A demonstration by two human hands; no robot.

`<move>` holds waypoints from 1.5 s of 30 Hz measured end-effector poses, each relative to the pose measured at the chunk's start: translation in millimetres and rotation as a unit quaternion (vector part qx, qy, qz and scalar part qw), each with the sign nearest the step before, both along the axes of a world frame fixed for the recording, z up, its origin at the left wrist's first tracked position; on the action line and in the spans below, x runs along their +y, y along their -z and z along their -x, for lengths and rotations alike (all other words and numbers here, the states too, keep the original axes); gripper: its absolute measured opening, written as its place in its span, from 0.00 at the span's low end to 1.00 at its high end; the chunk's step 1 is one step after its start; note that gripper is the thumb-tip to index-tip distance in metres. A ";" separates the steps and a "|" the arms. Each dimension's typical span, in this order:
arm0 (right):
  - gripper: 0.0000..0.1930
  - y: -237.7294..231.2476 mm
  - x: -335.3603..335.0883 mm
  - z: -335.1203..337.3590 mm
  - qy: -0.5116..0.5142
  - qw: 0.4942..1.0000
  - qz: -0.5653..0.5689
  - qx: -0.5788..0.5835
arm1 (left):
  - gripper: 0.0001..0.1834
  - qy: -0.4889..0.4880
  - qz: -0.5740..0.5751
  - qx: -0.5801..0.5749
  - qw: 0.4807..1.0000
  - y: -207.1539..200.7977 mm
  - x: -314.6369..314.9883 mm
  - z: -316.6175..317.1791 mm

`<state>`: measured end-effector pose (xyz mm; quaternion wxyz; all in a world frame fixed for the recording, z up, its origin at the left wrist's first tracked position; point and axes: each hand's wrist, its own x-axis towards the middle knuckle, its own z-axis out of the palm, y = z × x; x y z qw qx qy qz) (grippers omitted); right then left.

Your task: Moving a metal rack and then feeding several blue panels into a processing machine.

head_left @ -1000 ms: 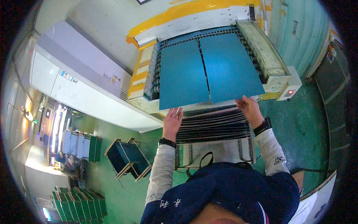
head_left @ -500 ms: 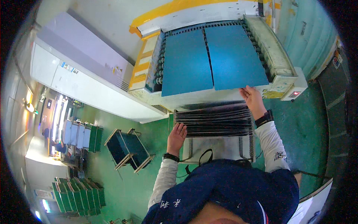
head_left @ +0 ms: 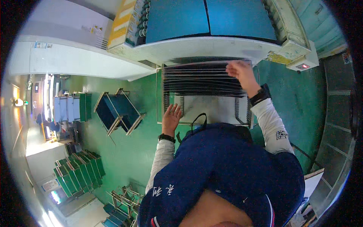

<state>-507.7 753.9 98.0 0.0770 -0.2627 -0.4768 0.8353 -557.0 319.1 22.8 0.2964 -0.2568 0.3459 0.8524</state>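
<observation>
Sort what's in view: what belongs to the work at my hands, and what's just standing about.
Apparently in the work:
right hand, over the dark sheets, contact unclear
left hand, open, near the left side of the rack
blue panels on the roller machine

Apparently standing about:
blue boards at left
green boards, lower left

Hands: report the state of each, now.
Left hand: open, holding nothing.
Right hand: over the dark boards, fingers blurred; whether it grips one cannot be told.
</observation>
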 end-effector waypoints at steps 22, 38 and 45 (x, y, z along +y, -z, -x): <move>0.18 49.6 -104.1 -46.2 -0.247 0.720 -0.643 0.086 | 0.24 0.076 0.028 -0.035 0.996 44.1 -16.5 -51.4; 0.08 127.5 -105.0 -24.1 -0.369 0.635 -0.679 -0.004 | 0.23 -0.013 0.000 -0.042 0.999 39.3 -26.0 -81.4; 0.07 83.2 -109.7 -44.8 -0.385 0.620 -0.683 0.019 | 0.36 -0.003 -0.023 0.000 1.000 45.4 -33.7 -66.0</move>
